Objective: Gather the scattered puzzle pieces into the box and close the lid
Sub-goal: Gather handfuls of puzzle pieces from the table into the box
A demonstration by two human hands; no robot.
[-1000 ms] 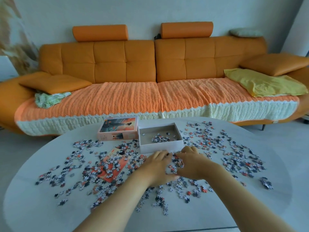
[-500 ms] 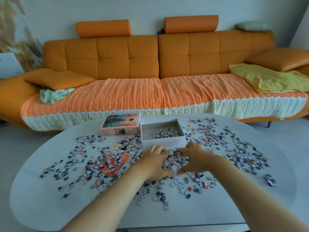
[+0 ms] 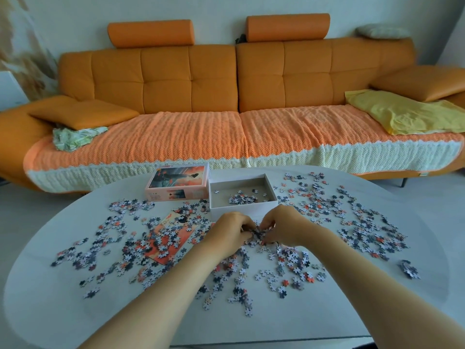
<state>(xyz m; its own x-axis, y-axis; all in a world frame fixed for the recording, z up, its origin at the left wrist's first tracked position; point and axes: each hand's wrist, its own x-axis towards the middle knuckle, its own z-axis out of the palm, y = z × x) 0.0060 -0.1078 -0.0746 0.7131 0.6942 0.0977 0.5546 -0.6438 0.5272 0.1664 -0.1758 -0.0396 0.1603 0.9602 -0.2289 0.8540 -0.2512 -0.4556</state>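
Small puzzle pieces [image 3: 362, 222] lie scattered over the white oval table [image 3: 50, 311]. An open white box [image 3: 251, 209] stands at the table's far middle with a small heap of pieces inside. Its picture lid [image 3: 177, 185] lies just left of it. My left hand [image 3: 230, 234] and my right hand [image 3: 284, 226] meet in front of the box, fingers curled inward around a clump of pieces [image 3: 256, 234] between them. An orange reference sheet [image 3: 171, 238] lies left of my hands, partly covered by pieces.
An orange sofa [image 3: 236, 79] with a knitted cover runs along the far side of the table. A yellow cloth [image 3: 402, 114] lies on its right end and a green patterned cloth [image 3: 75, 137] on its left. Grey floor shows on both sides.
My hands have drawn closer together and their fingers have curled inward, bunching pieces between them. The camera has tilted slightly.
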